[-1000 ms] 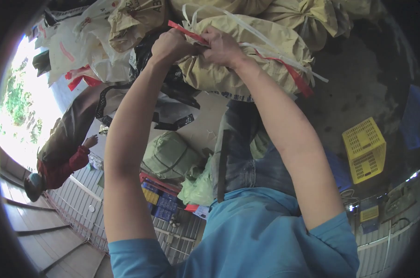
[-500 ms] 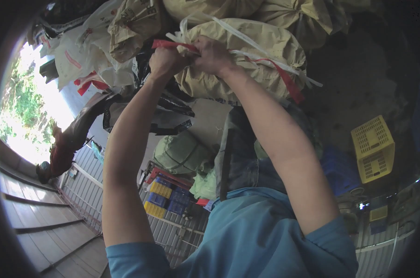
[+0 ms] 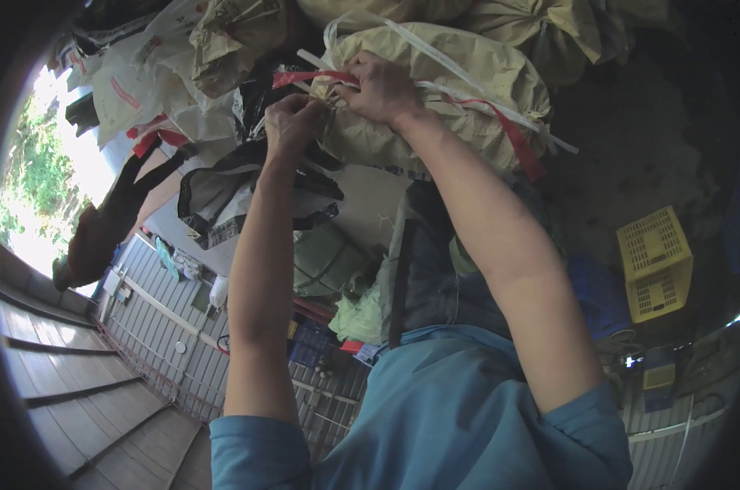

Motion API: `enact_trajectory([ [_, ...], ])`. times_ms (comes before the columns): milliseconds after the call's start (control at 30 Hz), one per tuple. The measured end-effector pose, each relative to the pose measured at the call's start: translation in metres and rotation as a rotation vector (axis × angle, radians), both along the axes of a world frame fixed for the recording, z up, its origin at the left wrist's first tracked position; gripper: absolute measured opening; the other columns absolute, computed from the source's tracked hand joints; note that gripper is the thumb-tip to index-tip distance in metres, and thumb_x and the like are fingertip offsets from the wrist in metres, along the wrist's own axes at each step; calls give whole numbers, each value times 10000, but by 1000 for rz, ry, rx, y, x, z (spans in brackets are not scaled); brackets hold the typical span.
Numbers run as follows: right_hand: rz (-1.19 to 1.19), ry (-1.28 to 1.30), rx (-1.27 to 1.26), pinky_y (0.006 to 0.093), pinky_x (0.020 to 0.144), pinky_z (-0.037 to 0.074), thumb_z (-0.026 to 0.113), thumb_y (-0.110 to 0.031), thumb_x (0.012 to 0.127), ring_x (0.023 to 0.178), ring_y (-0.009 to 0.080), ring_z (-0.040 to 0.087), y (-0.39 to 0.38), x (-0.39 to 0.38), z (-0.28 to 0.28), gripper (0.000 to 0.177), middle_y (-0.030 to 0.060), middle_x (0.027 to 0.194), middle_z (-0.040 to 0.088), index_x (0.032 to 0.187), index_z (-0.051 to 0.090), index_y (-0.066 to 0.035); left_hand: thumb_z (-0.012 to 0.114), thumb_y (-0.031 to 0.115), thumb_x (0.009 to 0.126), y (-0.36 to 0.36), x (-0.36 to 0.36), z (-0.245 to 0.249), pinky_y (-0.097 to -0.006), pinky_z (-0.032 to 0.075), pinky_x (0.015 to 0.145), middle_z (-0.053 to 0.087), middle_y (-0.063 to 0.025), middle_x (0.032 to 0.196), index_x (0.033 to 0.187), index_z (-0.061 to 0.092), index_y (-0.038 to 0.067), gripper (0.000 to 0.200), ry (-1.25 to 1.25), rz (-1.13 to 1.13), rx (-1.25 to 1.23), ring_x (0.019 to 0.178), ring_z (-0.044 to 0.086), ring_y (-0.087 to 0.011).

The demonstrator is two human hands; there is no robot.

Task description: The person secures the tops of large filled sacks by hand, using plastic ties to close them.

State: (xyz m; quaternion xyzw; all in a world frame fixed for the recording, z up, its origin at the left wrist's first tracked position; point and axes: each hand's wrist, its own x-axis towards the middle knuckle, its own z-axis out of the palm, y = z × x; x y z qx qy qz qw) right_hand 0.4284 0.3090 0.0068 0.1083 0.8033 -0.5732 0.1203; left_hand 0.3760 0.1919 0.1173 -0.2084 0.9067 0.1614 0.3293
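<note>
A tan sack (image 3: 460, 102) lies on its side in front of me, its gathered mouth pointing left. My right hand (image 3: 384, 91) is closed at the sack's mouth, gripping the gathered material. A red strip (image 3: 314, 77) sticks out leftward from beside its fingers. Just below that strip, my left hand (image 3: 292, 122) is pinched at the edge of the sack's mouth; its fingertips hide what they hold. A white strap (image 3: 435, 53) loops over the top of the sack. Another red strip (image 3: 507, 140) hangs across its right end.
More tan sacks (image 3: 541, 37) are piled behind. White plastic bags (image 3: 129, 86) and black-edged sheeting (image 3: 215, 192) lie left. Beyond them is a person in dark clothing (image 3: 100, 229). A yellow crate (image 3: 656, 261) stands right; a green bundle (image 3: 325, 261) is below.
My left hand has moved down, away from the red strip and slightly apart from my right hand. The sack has shifted slightly right. At the far left, the other person has changed posture.
</note>
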Motion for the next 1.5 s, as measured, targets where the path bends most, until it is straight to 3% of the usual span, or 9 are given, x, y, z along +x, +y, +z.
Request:
enact_trajectory([
  [200,4,-2,33,378,662,530,705,-423,879,795,243,660,1,2,1,380,25,905,648,1064,743,-93,712,286,772,-22,-13,8,-295,473,655,686,-18,740,850,748,81,222,-80,-208,216,686,593,-119],
  [300,-63,49,8,367,615,475,693,-443,878,690,208,597,-1,3,-1,347,-6,796,559,826,671,-100,736,317,763,-37,-23,-1,-280,463,667,649,19,715,811,738,127,195,-74,-298,308,687,568,-98],
  [400,-83,109,22,353,575,426,643,-571,892,635,171,550,-2,5,-6,471,-28,735,504,782,647,-113,649,319,707,-37,-34,-5,-333,393,621,477,44,629,656,522,162,208,-7,-469,303,630,441,-119],
  [600,-57,73,72,327,579,394,665,-520,907,625,149,533,-2,5,-3,432,-34,768,526,810,698,-100,784,513,740,-40,-43,-27,-304,378,603,500,52,656,709,619,157,394,-128,-485,405,638,452,-97],
  [800,-104,161,114,360,577,351,637,-483,942,596,173,436,-5,4,12,505,0,685,422,697,419,-99,685,243,732,-48,-31,-19,-244,402,596,546,65,636,624,609,160,156,-202,-159,486,630,482,-50],
  [1000,-100,203,155,341,573,357,685,-445,926,585,145,414,-5,4,10,482,-26,659,398,686,423,-119,802,344,791,-66,26,-34,-243,503,774,740,0,842,869,794,147,212,257,-25,622,823,671,-88],
  [1167,-92,110,145,289,614,392,725,-331,917,632,101,463,-4,6,11,341,-56,681,435,720,542,-121,778,73,823,-60,71,-55,-260,563,737,676,-63,972,945,776,123,133,845,-142,747,861,669,-175],
  [1400,-68,-14,142,215,773,463,730,-183,893,801,69,593,2,13,0,89,-67,856,620,970,756,-149,748,27,834,-57,88,-67,-294,507,827,653,-98,1035,937,756,89,120,1006,-205,720,908,632,-206],
  [1500,-229,-18,189,240,724,443,748,-300,878,720,73,542,-3,13,26,148,-85,746,602,933,735,-163,710,16,843,-56,87,-65,-336,475,798,663,-81,1030,902,733,96,102,1052,-238,713,904,633,-219],
])
